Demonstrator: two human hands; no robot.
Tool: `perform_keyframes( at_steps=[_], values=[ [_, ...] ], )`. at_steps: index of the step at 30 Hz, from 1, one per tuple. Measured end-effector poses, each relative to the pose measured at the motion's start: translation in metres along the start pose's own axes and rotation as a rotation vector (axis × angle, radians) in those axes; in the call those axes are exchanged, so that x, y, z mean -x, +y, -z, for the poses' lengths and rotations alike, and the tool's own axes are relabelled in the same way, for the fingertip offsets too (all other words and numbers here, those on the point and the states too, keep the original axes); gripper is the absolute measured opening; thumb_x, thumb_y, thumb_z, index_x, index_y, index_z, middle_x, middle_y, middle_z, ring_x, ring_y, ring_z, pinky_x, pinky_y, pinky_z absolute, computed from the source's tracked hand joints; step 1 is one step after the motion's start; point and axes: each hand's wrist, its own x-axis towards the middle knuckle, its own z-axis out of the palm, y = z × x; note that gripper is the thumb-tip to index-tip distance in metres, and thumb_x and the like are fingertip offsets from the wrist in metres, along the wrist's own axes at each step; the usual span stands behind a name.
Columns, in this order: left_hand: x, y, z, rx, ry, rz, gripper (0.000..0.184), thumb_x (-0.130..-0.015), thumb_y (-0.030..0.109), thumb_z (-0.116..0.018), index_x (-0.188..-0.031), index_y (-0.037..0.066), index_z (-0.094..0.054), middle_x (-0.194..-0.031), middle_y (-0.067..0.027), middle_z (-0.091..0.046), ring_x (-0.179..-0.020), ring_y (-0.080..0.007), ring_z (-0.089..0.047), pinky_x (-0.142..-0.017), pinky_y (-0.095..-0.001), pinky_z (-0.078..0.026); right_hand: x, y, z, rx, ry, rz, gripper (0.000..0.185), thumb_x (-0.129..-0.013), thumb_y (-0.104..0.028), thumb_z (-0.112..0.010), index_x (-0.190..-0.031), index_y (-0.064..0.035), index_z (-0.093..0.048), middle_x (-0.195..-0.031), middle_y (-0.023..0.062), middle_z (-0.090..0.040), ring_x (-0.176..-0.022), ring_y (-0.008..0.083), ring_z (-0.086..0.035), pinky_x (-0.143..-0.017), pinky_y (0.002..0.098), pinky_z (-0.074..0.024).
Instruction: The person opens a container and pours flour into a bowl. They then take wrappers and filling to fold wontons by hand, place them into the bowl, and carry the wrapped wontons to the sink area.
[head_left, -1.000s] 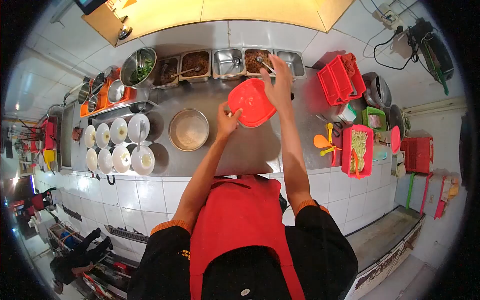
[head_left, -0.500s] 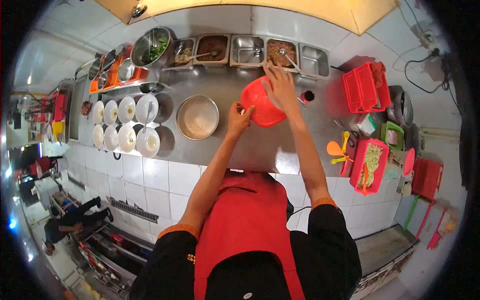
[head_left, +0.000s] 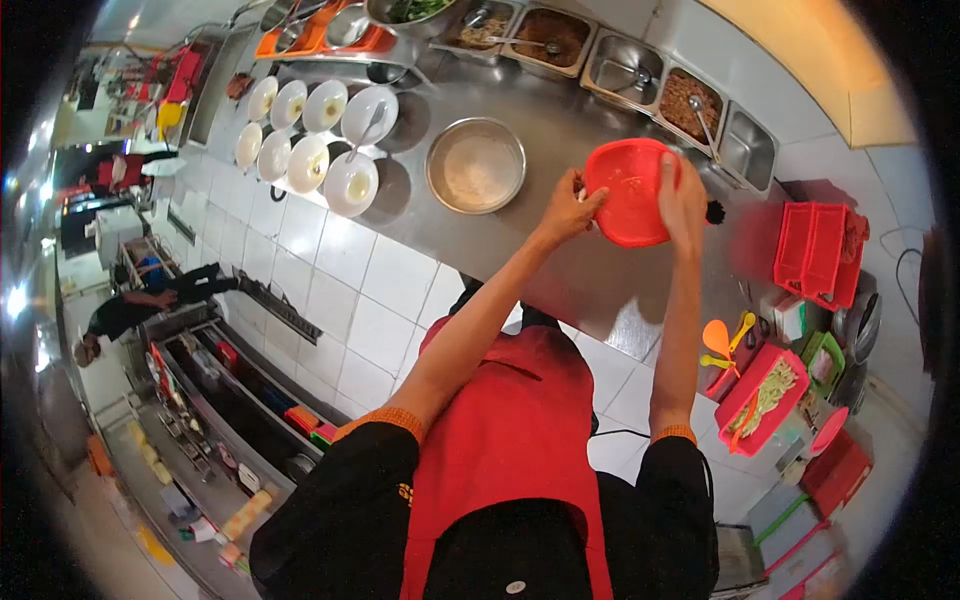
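Observation:
A red plastic bowl is held up over the steel counter, its inside facing me. My left hand grips its left edge, thumb on the rim. My right hand is closed around its right side, fingers reaching up over the edge. Left of my left hand, a wide metal bowl stands on the counter with a pale, cloudy bottom. A dark-bristled brush shows partly beside my right hand; the rest of it is hidden.
White bowls form two rows at the left, two with spoons. Steel food pans line the back. To the right are red baskets, coloured spoons and a pink tub of shredded vegetable. Another person is far left.
My right hand has come down from above the red bowl to grip its right side. The bowl is more upright, facing me. My view has turned, bringing more of the left side into sight.

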Motion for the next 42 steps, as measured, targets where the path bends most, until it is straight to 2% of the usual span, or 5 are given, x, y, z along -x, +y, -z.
perform_keyframes(
  at_steps=[10, 18, 28, 37, 42],
  values=[
    [0.121, -0.043, 0.068, -0.106, -0.063, 0.02, 0.039, -0.08, 0.026, -0.079, -0.101, 0.0, -0.059, -0.083, -0.0063, -0.064, -0.062, -0.0108, -0.059, -0.05, -0.0275, -0.047, 0.106, -0.049, -0.016, -0.01, -0.254, -0.394, 0.08, -0.09, -0.07, -0.042, -0.07, 0.0046, -0.062, -0.07, 0.0285, -0.06, -0.072, 0.0392, -0.062, -0.071, 0.0481, -0.0455],
    [0.238, -0.086, 0.206, 0.0, -0.036, 0.227, 0.046, -0.08, 0.029, -0.079, -0.108, -0.003, -0.063, -0.101, -0.0069, -0.068, -0.096, -0.0125, -0.061, -0.091, -0.0312, -0.048, 0.226, -0.138, -0.1, -0.034, -0.279, -0.276, 0.078, -0.092, -0.067, -0.044, -0.065, 0.0051, -0.055, -0.055, 0.0143, -0.046, -0.057, 0.0218, -0.045, -0.059, 0.0444, -0.04],
    [0.337, -0.141, 0.376, 0.102, 0.372, 0.191, 0.05, -0.073, 0.023, -0.082, -0.111, -0.005, -0.063, -0.101, -0.0087, -0.069, -0.092, -0.0138, -0.063, -0.085, -0.0308, -0.05, 0.311, -0.279, -0.274, -0.061, -0.537, -0.201, 0.082, -0.089, -0.071, -0.044, -0.073, 0.0074, -0.065, -0.068, 0.0262, -0.063, -0.064, 0.0374, -0.061, -0.066, 0.0488, -0.0449],
    [0.384, -0.292, 0.463, 0.127, 0.615, 0.229, 0.042, -0.072, 0.025, -0.079, -0.102, -0.003, -0.067, -0.093, -0.0157, -0.07, -0.086, -0.0204, -0.067, -0.078, -0.0347, -0.051, 0.412, -0.263, -0.456, 0.201, -0.872, -0.225, 0.084, -0.09, -0.071, -0.042, -0.078, 0.0086, -0.067, -0.081, 0.0301, -0.066, -0.082, 0.0422, -0.064, -0.077, 0.0503, -0.0457],
    [0.344, -0.382, 0.493, -0.014, 0.483, 0.29, 0.05, -0.069, 0.031, -0.084, -0.103, -0.001, -0.067, -0.091, -0.0169, -0.069, -0.085, -0.0254, -0.067, -0.078, -0.0362, -0.051, 0.422, -0.192, -0.52, 0.186, -0.947, -0.315, 0.079, -0.092, -0.066, -0.045, -0.085, 0.01, -0.066, -0.076, 0.0216, -0.067, -0.075, 0.0309, -0.063, -0.075, 0.0441, -0.0473]
  ],
)
